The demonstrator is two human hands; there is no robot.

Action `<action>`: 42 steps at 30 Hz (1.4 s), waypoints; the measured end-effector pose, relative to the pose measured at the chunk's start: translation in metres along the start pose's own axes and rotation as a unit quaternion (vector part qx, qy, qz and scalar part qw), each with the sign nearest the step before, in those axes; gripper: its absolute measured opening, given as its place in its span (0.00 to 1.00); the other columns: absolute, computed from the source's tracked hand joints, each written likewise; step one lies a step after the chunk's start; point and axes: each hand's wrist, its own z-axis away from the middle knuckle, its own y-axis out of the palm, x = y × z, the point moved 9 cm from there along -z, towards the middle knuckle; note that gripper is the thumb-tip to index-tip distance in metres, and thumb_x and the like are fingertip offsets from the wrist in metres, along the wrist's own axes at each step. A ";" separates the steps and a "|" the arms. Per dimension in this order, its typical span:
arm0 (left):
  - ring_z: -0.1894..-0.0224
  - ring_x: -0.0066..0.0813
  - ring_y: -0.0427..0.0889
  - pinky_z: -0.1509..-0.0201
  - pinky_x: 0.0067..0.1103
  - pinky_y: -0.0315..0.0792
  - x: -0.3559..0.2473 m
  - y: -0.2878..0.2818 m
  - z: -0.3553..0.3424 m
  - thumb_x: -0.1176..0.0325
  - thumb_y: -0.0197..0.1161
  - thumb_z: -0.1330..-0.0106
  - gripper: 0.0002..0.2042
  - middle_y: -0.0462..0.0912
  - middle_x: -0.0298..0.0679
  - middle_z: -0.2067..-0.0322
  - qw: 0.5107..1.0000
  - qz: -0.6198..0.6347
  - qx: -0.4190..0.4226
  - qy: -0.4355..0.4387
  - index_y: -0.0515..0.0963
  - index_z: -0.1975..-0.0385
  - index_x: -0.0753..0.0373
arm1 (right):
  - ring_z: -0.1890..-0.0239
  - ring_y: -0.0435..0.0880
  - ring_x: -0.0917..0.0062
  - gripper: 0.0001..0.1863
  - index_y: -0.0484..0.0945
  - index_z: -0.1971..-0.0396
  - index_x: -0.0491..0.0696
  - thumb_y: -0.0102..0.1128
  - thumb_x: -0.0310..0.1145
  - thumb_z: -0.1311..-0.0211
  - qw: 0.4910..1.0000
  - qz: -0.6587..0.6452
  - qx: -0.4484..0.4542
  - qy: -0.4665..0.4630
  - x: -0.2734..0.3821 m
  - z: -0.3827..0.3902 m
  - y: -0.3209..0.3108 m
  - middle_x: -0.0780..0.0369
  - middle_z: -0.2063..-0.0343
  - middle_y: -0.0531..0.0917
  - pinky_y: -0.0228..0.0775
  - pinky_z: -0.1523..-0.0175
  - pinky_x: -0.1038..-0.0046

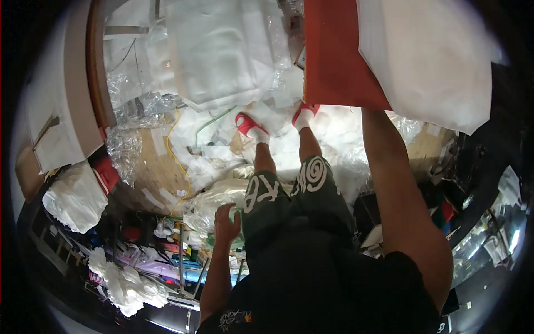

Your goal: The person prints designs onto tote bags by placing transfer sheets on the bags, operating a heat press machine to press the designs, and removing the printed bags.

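I am reaching my right arm up to a red sheet (334, 61) held high at the top of the view, with a white sheet (428, 55) overlapping it; the sheets hide my right hand, so I cannot tell its grip. My left hand (227, 222) is hanging open, fingers apart, holding nothing, beside my green shorts (300, 195). I am standing in red slippers (245, 123) on a floor (150, 189) littered with clear plastic wrap (139, 106)

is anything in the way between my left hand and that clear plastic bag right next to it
Nothing visible does. The left hand hangs open beside the thigh, and the clear plastic bag lies on the floor right beside its fingers, with no object between them. Whether the fingers touch it cannot be told.
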 end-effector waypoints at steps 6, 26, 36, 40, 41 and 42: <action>0.53 0.41 0.80 0.51 0.30 0.76 -0.093 -0.031 -0.075 0.69 0.63 0.39 0.19 0.78 0.51 0.55 0.981 0.188 -0.035 0.022 0.74 0.49 0.68 | 0.56 0.80 0.58 0.16 0.78 0.54 0.50 0.60 0.34 0.43 0.936 0.031 0.011 -0.352 0.081 0.081 -0.080 0.54 0.60 0.81 0.71 0.50 0.54; 0.69 0.23 0.83 0.66 0.19 0.80 -0.492 -0.180 -0.156 0.71 0.60 0.35 0.09 0.83 0.41 0.68 0.910 0.379 0.009 0.167 0.76 0.60 0.70 | 0.65 0.80 0.82 0.20 0.73 0.46 0.44 0.59 0.33 0.36 0.906 -0.423 -0.016 0.024 -0.007 0.062 -0.479 0.63 0.64 0.81 0.73 0.60 0.78; 0.73 0.31 0.86 0.68 0.23 0.79 -0.542 -0.212 -0.249 0.70 0.64 0.42 0.12 0.84 0.46 0.74 0.937 0.236 -0.204 0.158 0.79 0.62 0.71 | 0.56 0.83 0.61 0.20 0.78 0.54 0.45 0.63 0.41 0.42 0.951 -0.267 -0.001 0.157 -0.220 0.160 -0.270 0.52 0.61 0.84 0.74 0.50 0.66; 0.72 0.35 0.86 0.63 0.27 0.78 -0.558 -0.204 -0.262 0.66 0.65 0.43 0.14 0.85 0.47 0.71 0.950 0.156 -0.205 0.175 0.80 0.61 0.68 | 0.69 0.82 0.68 0.16 0.80 0.61 0.46 0.63 0.42 0.43 0.954 -0.182 0.096 0.216 -0.299 0.231 -0.175 0.56 0.72 0.83 0.74 0.59 0.69; 0.72 0.35 0.86 0.63 0.27 0.78 -0.545 -0.212 -0.264 0.66 0.65 0.43 0.14 0.85 0.47 0.71 0.949 0.152 -0.218 0.170 0.80 0.61 0.68 | 0.57 0.83 0.61 0.21 0.80 0.57 0.45 0.62 0.46 0.44 0.933 -0.157 0.205 0.250 -0.294 0.240 -0.153 0.51 0.62 0.84 0.74 0.49 0.65; 0.70 0.35 0.86 0.61 0.28 0.78 -0.543 -0.211 -0.272 0.65 0.65 0.43 0.14 0.85 0.47 0.71 0.949 0.159 -0.212 0.170 0.79 0.61 0.68 | 0.57 0.83 0.60 0.22 0.81 0.58 0.45 0.61 0.47 0.45 0.931 -0.145 0.219 0.254 -0.307 0.252 -0.143 0.50 0.63 0.84 0.74 0.48 0.65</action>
